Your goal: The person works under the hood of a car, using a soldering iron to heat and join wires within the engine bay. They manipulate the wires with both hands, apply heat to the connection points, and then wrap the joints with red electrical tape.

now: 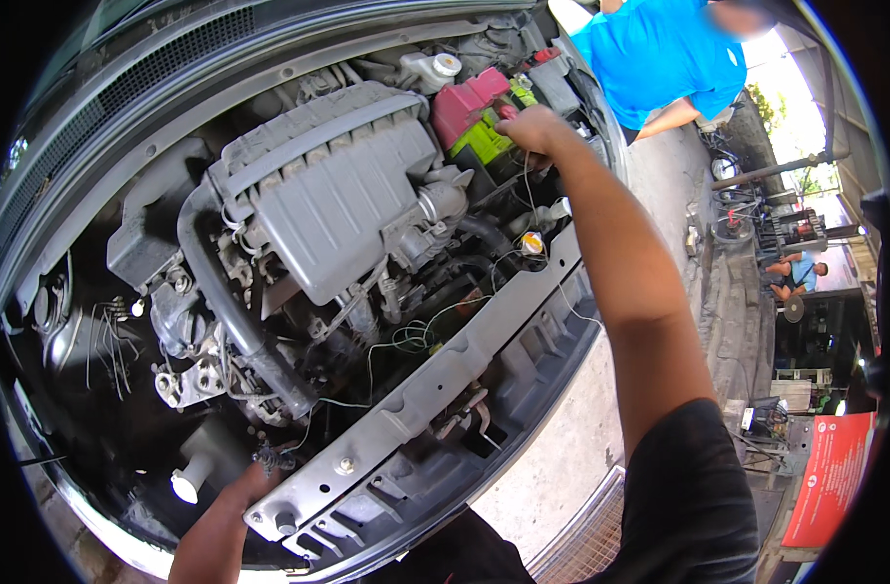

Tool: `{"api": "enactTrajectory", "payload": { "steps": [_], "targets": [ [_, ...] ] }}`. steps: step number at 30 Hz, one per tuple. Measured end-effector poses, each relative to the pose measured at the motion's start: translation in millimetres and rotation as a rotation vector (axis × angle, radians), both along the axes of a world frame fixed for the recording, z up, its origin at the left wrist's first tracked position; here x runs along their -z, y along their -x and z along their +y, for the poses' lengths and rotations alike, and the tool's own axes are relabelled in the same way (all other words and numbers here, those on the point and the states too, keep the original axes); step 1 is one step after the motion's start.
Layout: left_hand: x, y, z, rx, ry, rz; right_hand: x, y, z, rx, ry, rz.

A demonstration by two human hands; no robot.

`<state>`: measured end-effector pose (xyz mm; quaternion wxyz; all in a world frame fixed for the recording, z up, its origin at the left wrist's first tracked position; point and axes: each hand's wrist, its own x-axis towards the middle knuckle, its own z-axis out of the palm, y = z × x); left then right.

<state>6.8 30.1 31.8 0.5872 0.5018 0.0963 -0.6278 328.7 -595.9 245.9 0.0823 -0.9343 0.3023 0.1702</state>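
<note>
My right hand (pixel 540 132) is closed at the car battery (pixel 482 139), which has a yellow-green case and a pink-red cover (pixel 467 100). Its fingertips are pinched beside a small reddish part; what they hold is hidden. A thin pale wire (pixel 529 190) hangs below this hand. My left hand (pixel 258 481) reaches down behind the front crossmember (pixel 396 420) at the lower left. Its fingers are lost in shadow and behind metal parts. Close to it ends a thin wire (pixel 370 375) that runs in loops across the dark engine bay.
A grey engine cover (pixel 333 219) fills the middle of the bay, with a black hose (pixel 221 302) along its left. A white-capped reservoir (pixel 435 70) stands behind the battery. A person in a blue shirt (pixel 659 58) is at the far right fender; another person (pixel 800 273) sits farther off.
</note>
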Motion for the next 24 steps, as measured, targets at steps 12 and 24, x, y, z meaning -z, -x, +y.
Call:
{"api": "enactTrajectory", "payload": {
  "steps": [12,24],
  "targets": [
    [28,10,-25,-0.035,0.098,0.054,-24,297,270,-0.652,-0.715,0.146],
    [71,5,-26,0.275,0.093,-0.655,77,328,428,-0.544,-0.399,-0.177]
  ]
}}
